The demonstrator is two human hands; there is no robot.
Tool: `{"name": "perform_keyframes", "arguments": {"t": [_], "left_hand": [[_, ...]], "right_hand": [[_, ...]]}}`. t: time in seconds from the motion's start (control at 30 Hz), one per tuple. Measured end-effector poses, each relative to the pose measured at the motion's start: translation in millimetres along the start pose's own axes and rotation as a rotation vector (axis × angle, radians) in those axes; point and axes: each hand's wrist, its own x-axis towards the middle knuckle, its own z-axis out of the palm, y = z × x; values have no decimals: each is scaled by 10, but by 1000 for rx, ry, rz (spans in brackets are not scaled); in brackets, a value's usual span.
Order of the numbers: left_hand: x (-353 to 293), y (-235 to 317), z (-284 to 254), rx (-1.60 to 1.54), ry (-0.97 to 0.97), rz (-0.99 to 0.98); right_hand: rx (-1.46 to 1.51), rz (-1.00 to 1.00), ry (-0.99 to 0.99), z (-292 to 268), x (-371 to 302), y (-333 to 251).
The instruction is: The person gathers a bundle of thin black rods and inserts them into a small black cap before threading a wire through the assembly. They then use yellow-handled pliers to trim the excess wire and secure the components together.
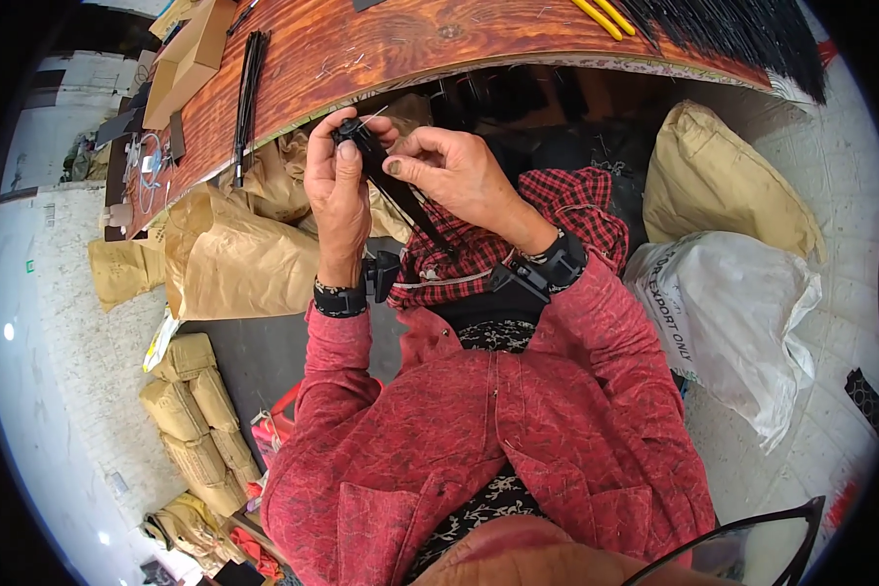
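Observation:
Upright in front of me, my left hand [340, 190] is closed around the top end of a bundle of long thin black strips [412, 210], which look like cable ties. The bundle's loose ends slant down to the right, over my red checked cloth. A short, thin, pale strand [372, 115] pokes out by its top, near the left fingertips. Close beside the bundle is my right hand [464, 181], thumb and forefinger pinched together. What it pinches is too small or hidden to make out.
The wooden table [410, 44] edges the space ahead. On it lie another black strip bundle [251, 103], a heap of black strips [728, 34], yellow tool handles [604, 18] and an open cardboard box [190, 63]. Brown paper sacks [239, 254] and a white sack [723, 313] flank me.

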Motion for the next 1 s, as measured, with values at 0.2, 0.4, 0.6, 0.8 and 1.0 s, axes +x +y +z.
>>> {"name": "perform_keyframes", "arguments": {"t": [0.2, 0.4, 0.6, 0.8, 1.0], "left_hand": [[9, -3, -12, -46, -10, -18], [12, -10, -8, -115, -50, -39], [42, 15, -136, -257, -209, -18], [218, -9, -35, -150, -281, 48], [212, -131, 45, -118, -175, 36]], "right_hand": [[-83, -51, 58, 62, -7, 41], [-89, -89, 92, 80, -32, 67], [230, 93, -148, -60, -1, -45], [35, -65, 41, 20, -44, -79], [-307, -206, 219, 32, -40, -45]]}}
